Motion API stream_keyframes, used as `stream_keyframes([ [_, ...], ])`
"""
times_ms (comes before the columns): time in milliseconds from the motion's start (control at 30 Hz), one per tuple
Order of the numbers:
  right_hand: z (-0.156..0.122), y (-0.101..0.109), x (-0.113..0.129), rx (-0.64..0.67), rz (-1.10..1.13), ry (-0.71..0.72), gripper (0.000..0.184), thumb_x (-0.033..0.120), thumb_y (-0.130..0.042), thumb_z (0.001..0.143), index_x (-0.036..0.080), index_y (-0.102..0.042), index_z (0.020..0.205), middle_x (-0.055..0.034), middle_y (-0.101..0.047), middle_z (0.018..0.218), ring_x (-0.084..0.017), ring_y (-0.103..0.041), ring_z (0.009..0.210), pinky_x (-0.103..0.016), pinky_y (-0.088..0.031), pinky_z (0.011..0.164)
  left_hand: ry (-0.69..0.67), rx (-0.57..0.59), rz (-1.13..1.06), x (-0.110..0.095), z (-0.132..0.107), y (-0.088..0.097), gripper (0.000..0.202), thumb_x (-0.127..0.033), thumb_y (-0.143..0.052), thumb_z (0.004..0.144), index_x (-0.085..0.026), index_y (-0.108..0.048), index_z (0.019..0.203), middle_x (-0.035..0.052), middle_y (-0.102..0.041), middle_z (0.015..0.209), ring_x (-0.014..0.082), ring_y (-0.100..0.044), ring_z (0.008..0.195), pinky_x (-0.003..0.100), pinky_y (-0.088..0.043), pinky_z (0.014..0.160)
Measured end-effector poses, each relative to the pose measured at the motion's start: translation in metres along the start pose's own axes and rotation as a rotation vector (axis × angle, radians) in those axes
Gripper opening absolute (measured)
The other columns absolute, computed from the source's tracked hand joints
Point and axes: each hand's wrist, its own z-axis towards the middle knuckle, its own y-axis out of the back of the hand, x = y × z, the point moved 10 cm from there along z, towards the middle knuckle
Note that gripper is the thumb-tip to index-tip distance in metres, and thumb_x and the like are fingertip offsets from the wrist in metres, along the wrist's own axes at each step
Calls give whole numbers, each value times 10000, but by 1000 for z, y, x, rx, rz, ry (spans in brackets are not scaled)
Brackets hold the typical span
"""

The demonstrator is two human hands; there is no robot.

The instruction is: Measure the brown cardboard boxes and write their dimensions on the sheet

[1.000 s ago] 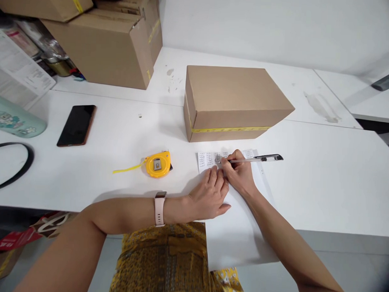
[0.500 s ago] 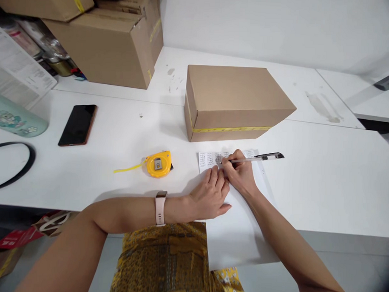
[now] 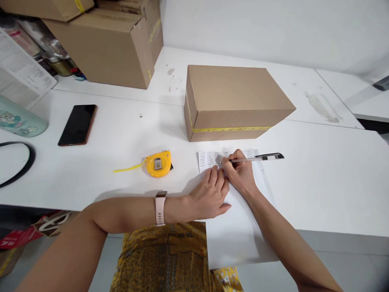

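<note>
My right hand (image 3: 240, 171) grips a pen (image 3: 259, 158) with a clear barrel and black cap end, its tip down on a white sheet of paper (image 3: 239, 239). Columns of small handwriting run along the top of the sheet, too small to read. Flat on the paper lies my left hand (image 3: 210, 193), fingers stretched out, close beside the right one. The sheet's lower end hangs over the table's front edge. Just behind the paper stands a closed cardboard box (image 3: 237, 90) with yellow tape around its side. A yellow tape measure (image 3: 158, 164) rests to the left, its blade slightly out.
At the left are a dark phone (image 3: 78, 125), a pale green bottle (image 3: 17, 116) and a black curved band (image 3: 29, 163). Stacked cardboard boxes (image 3: 105, 49) fill the back left corner. A white wall (image 3: 281, 30) rises behind the table (image 3: 333, 180).
</note>
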Motion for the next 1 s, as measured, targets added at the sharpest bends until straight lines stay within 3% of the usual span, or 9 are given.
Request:
stream_keyframes([
  [1000,0,4,4,-22,-61,11,219,275,-632,821,241,-453,699,60,-485,558,-118,-444,529,-264,-371,523,1,-7,5,0,0,2,721,-577,-444,989,35,-550,1356,333,-572,1392,462,-546,1315,534,-357,1090],
])
